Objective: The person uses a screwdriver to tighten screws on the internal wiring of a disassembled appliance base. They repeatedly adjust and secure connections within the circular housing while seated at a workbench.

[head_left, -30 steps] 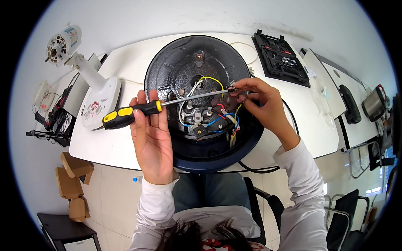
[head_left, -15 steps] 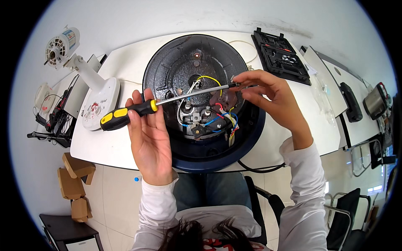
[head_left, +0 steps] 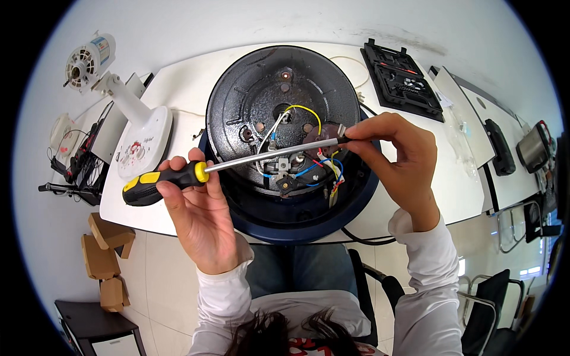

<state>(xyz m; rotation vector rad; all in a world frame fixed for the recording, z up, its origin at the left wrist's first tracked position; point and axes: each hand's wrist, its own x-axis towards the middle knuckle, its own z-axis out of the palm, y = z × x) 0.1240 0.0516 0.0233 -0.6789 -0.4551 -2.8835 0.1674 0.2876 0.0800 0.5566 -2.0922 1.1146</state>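
Observation:
My left hand (head_left: 205, 231) is palm up, with its fingers and thumb around the black-and-yellow handle of a screwdriver (head_left: 267, 155). The shaft slants up to the right across a round black appliance base (head_left: 237, 83). At the dark tip, the thumb and fingers of my right hand (head_left: 407, 157) are pinched together. A small shiny piece (head_left: 341, 130) shows beside those fingertips; its kind is too small to make out. Below the shaft, the base's wiring (head_left: 320, 172) lies exposed in yellow, white, blue and red, around metal terminals. A dark blue rim (head_left: 285, 234) surrounds the base's near side.
The white table (head_left: 427, 196) carries a white fan stand (head_left: 142, 139) at left, its motor uncovered. An open black tool case (head_left: 404, 80) lies at the back right beside clear plastic wrap (head_left: 460, 127). A black cable (head_left: 368, 240) runs along the front edge. Cardboard boxes (head_left: 101, 258) stand on the floor.
Both hands have shifted slightly, the left toward the lower left. The screwdriver's handle has dropped and its tip has moved right and down. The black base has turned or tilted a little to the right.

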